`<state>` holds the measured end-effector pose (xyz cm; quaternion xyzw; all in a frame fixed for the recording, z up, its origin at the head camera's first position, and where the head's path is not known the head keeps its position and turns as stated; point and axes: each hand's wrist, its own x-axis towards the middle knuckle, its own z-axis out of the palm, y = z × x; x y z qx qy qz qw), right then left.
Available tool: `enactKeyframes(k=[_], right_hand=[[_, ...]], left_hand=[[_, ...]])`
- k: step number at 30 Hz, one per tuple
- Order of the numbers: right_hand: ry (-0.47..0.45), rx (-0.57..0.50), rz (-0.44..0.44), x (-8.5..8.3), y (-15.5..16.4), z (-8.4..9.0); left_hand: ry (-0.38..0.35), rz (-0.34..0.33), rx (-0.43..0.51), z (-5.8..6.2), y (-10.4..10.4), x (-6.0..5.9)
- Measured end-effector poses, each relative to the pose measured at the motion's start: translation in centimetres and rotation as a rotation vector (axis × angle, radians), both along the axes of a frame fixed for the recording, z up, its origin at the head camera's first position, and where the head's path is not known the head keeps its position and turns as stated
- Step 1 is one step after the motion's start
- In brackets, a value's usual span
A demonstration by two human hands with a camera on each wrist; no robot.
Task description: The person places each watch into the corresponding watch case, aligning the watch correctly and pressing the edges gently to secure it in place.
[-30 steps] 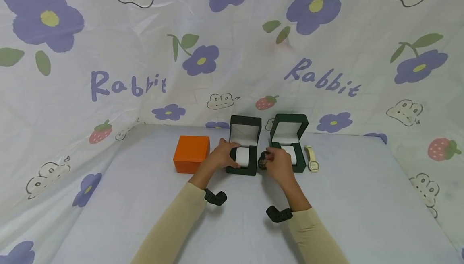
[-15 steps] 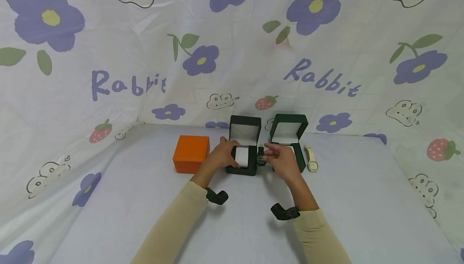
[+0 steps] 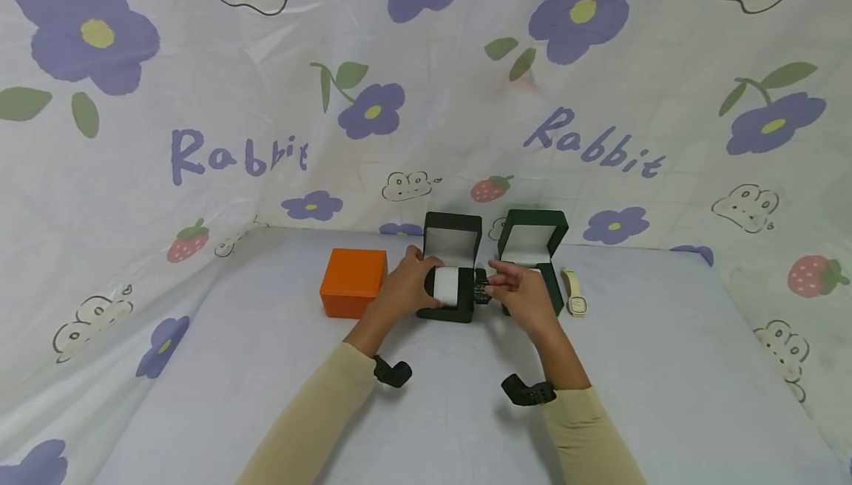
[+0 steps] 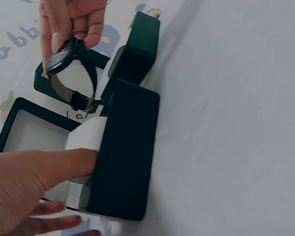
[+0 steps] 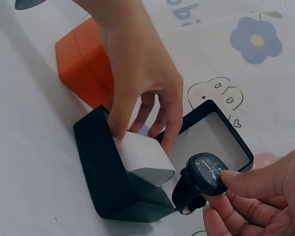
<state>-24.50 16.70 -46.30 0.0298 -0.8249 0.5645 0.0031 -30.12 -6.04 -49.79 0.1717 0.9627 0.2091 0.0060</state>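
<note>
My left hand [image 3: 402,285] reaches into an open dark green watch box [image 4: 125,152]. Its thumb and fingers pinch the white watch cushion [image 5: 145,157] at opposite ends; the cushion sits tilted in the box in the right wrist view. My right hand [image 3: 529,299] pinches a black wristwatch [image 5: 206,173] by its case, thumb on the near edge of the dial. The strap forms a closed loop that hangs down, seen in the left wrist view. This watch is right beside the box's right wall in the head view.
A second green watch box [image 3: 532,219] stands with its lid up, partly behind my right hand. A gold watch [image 3: 574,294] lies to its right. The shut orange box [image 3: 353,278] is left of my left hand. Printed cloth [image 3: 426,137] rises behind.
My right hand has shifted slightly right, and the black watch has turned in its fingers and stays beside the box. My left hand has kept its place at the cushion.
</note>
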Motion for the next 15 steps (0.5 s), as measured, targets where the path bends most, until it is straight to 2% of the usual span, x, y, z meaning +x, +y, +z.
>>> enactKeyframes(k=[7,15], right_hand=[[-0.027,-0.035,-0.001,0.16,0.32,0.15],[-0.045,-0.063,-0.011,0.2,0.8,0.67]], left_hand=[[0.135,-0.053,-0.033,-0.15,-0.06,0.53],[0.174,-0.072,0.021,-0.38,-0.44,1.03]])
